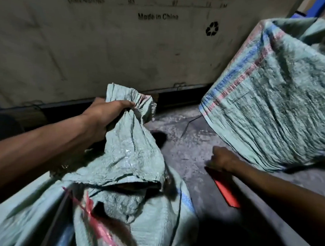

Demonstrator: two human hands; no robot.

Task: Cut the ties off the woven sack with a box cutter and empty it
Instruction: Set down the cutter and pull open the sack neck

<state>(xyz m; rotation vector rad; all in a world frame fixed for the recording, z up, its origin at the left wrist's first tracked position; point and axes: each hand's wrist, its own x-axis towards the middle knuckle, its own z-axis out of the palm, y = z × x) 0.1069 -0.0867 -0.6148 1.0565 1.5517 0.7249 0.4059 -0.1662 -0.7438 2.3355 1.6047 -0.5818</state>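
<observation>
A pale green woven sack [128,159] fills the lower middle of the view. My left hand [108,111] grips its bunched neck and holds it up. A red tie [95,220] runs down the sack's front, blurred. My right hand [222,158] is to the right of the sack, above the grey floor, with its fingers curled round a red box cutter [228,192]. The cutter's body sticks out under my wrist toward me; its blade is hidden.
A second green woven sack [286,104] with blue and red stripes stands open at the right. A large cardboard box wall [125,43] printed "Made in China" closes off the back. A dark strand [190,123] lies on the dusty floor [186,149] between the sacks.
</observation>
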